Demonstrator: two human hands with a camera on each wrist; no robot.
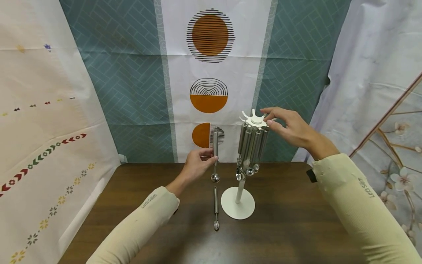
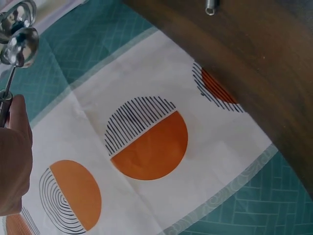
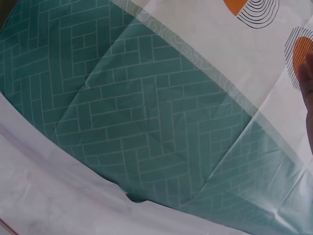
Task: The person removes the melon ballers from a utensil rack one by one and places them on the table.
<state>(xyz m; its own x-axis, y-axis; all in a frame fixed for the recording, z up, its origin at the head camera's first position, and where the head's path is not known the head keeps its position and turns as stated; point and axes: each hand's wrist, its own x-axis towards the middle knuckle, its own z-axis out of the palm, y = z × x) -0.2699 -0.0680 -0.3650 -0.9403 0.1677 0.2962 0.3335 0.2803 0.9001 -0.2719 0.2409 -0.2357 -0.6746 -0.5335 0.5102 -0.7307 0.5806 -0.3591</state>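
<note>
My left hand [image 1: 197, 163] pinches the handle of a steel melon baller [image 1: 215, 178] between thumb and fingers, handle up and round bowl down, left of a white utensil rack [image 1: 238, 209]. In the left wrist view, its shiny bowl [image 2: 23, 46] shows beyond the fingers, with a second bowl [image 2: 17, 17] behind it. My right hand [image 1: 291, 126] has its thumb and fingers bent around the right edge of the rack's hooked top. Several steel utensils [image 1: 252, 146] hang from the rack with their small bowls downward. Only part of the right hand [image 3: 307, 83] enters the right wrist view.
On the brown wooden table [image 1: 280, 220], another small steel scoop [image 1: 216, 209] lies lengthwise, left of the rack's round base. Patterned cloth [image 1: 207, 66] with orange circles hangs behind the table. Pale curtains [image 1: 379, 55] close off both sides.
</note>
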